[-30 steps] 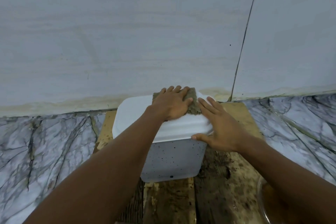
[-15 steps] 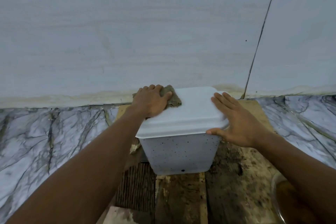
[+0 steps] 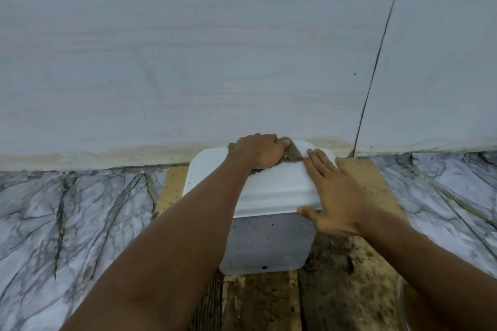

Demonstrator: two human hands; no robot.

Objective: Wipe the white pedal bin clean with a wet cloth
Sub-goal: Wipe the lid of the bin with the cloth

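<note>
The white pedal bin (image 3: 269, 244) stands against the wall, its speckled front facing me and its white lid (image 3: 212, 169) closed. A wet olive-brown cloth (image 3: 293, 155) lies bunched on the back of the lid. My left hand (image 3: 258, 152) grips it, with the fingers curled down over the lid's far edge and the thumb on the cloth. Flat on the lid's right side rests my right hand (image 3: 336, 196), fingers straight, thumb against the front rim. The pedal is hidden.
The bin sits on dirty wooden boards (image 3: 258, 303) laid over a marble-patterned floor (image 3: 67, 223). A pale wall (image 3: 215, 48) with a stained base rises right behind it. A curved translucent rim (image 3: 403, 303) shows at the lower right edge.
My left hand slid the cloth from the lid's back left corner rightward along the back edge, and its fingers curled over. My right hand stayed on the lid's right side.
</note>
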